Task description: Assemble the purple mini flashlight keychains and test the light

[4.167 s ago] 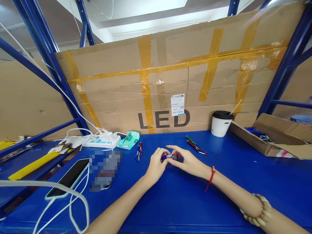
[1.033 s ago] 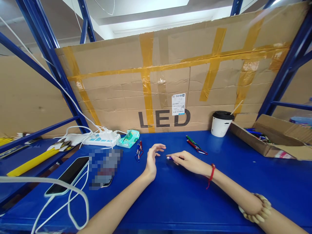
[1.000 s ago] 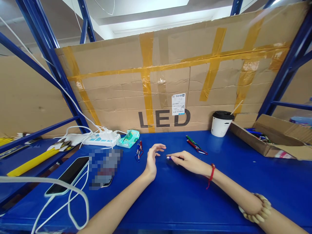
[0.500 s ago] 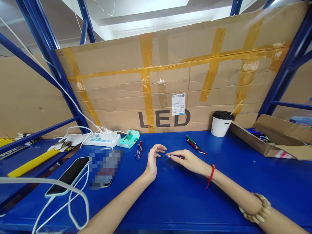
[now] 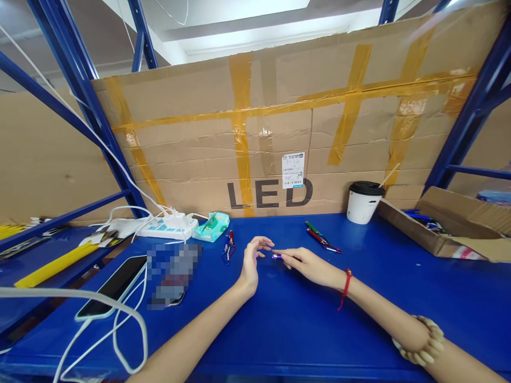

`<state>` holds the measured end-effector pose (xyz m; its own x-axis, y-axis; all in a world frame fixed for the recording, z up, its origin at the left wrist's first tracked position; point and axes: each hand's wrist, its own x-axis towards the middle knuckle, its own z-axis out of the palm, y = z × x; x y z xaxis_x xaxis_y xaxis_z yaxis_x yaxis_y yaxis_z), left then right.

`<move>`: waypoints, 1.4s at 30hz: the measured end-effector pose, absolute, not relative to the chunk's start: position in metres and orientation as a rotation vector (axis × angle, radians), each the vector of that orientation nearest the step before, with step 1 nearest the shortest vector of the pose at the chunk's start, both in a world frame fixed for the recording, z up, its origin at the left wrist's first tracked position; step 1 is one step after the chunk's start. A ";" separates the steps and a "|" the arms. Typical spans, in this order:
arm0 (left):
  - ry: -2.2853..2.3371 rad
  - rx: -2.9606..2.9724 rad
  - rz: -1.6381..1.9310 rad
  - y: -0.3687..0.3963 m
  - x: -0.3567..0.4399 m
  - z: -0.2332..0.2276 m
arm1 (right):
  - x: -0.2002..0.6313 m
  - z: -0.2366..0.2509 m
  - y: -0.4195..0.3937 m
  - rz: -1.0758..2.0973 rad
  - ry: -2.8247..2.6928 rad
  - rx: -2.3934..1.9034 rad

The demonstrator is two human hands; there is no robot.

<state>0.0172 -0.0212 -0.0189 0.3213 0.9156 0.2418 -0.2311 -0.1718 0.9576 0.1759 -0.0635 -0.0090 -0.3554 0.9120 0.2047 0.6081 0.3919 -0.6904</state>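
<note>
My right hand (image 5: 305, 262) holds a small purple keychain flashlight (image 5: 277, 256) low over the blue tabletop (image 5: 303, 330). Its silver tip points left and glows violet. My left hand (image 5: 252, 259) stands just left of the tip with its palm turned towards the light and its fingers apart, holding nothing. A faint violet spot shows on that palm. A red cord circles my right wrist.
More small flashlights lie nearby: a red one with a blue clip (image 5: 228, 246) to the left, green and red ones (image 5: 320, 237) behind my right hand. A lidded paper cup (image 5: 361, 202), an open cardboard box (image 5: 441, 221), a power strip (image 5: 167, 227), a wipes pack (image 5: 211, 225) and a phone (image 5: 112, 287) ring the area.
Earlier both hands held the purple flashlight together. Since then my left hand has let go and opened beside it. In the last half second the flashlight tip has lit violet.
</note>
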 end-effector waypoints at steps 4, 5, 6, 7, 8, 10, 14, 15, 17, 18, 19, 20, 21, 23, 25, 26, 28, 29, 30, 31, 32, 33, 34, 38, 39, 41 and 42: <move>0.711 1.352 1.172 -0.021 0.017 -0.019 | 0.176 -0.008 -0.064 0.703 -2.054 -1.304; 0.711 1.350 1.172 -0.021 0.017 -0.019 | 0.176 -0.007 -0.065 0.699 -2.045 -1.304; 0.710 1.348 1.171 -0.021 0.017 -0.019 | 0.175 -0.006 -0.065 0.693 -2.040 -1.303; 0.708 1.346 1.170 -0.021 0.017 -0.019 | 0.175 -0.005 -0.066 0.686 -2.037 -1.303; 0.706 1.345 1.169 -0.021 0.017 -0.019 | 0.175 -0.005 -0.066 0.679 -2.037 -1.304; 0.704 1.338 1.170 -0.021 0.017 -0.019 | 0.175 -0.005 -0.066 0.679 -2.036 -1.304; 0.706 1.306 1.180 -0.020 0.017 -0.021 | 0.175 -0.008 -0.065 0.706 -2.029 -1.276; 0.708 1.301 1.181 -0.019 0.018 -0.021 | 0.175 -0.009 -0.065 0.707 -2.026 -1.278; 0.708 1.305 1.183 -0.019 0.018 -0.021 | 0.174 -0.010 -0.064 0.698 -2.009 -1.288; 0.707 1.311 1.183 -0.019 0.018 -0.021 | 0.174 -0.010 -0.064 0.695 -1.996 -1.288; 0.707 1.318 1.183 -0.019 0.018 -0.021 | 0.174 -0.009 -0.065 0.695 -1.983 -1.283; 0.708 1.324 1.182 -0.019 0.017 -0.021 | 0.175 -0.009 -0.065 0.697 -1.974 -1.272; 0.712 1.328 1.180 -0.019 0.017 -0.020 | 0.175 -0.008 -0.065 0.698 -1.968 -1.262; 0.723 1.332 1.175 -0.020 0.017 -0.020 | 0.175 -0.007 -0.066 0.696 -1.975 -1.272; 0.735 1.333 1.174 -0.020 0.017 -0.019 | 0.176 -0.007 -0.066 0.676 -1.990 -1.309; 0.738 1.335 1.174 -0.021 0.017 -0.019 | 0.176 -0.007 -0.066 0.665 -1.996 -1.321; 0.737 1.338 1.177 -0.020 0.017 -0.019 | 0.177 -0.008 -0.065 0.658 -2.004 -1.320; 0.734 1.337 1.180 -0.020 0.017 -0.019 | 0.177 -0.008 -0.065 0.659 -2.006 -1.312; 0.729 1.333 1.182 -0.020 0.017 -0.020 | 0.177 -0.009 -0.064 0.660 -2.011 -1.305; 0.725 1.329 1.184 -0.020 0.018 -0.020 | 0.177 -0.009 -0.064 0.661 -2.018 -1.300; 0.722 1.324 1.186 -0.020 0.018 -0.020 | 0.177 -0.010 -0.064 0.660 -2.027 -1.300; 0.719 1.320 1.187 -0.019 0.018 -0.020 | 0.177 -0.010 -0.064 0.656 -2.036 -1.303; 0.718 1.316 1.187 -0.019 0.018 -0.021 | 0.177 -0.010 -0.064 0.651 -2.045 -1.305; 0.711 1.312 1.183 -0.020 0.018 -0.020 | 0.177 -0.008 -0.065 0.629 -2.052 -1.303; 0.714 1.316 1.182 -0.021 0.018 -0.020 | 0.176 -0.007 -0.065 0.612 -2.050 -1.299; 0.724 1.331 1.175 -0.021 0.017 -0.019 | 0.175 -0.006 -0.066 0.579 -2.043 -1.295; 0.733 1.338 1.171 -0.021 0.017 -0.019 | 0.174 -0.005 -0.067 0.569 -2.041 -1.295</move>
<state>0.0173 -0.0212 -0.0188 0.3061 0.9280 0.2125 -0.2147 -0.1502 0.9651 0.1745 -0.0666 -0.0053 -0.3040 0.9078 0.2891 0.6276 0.4191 -0.6561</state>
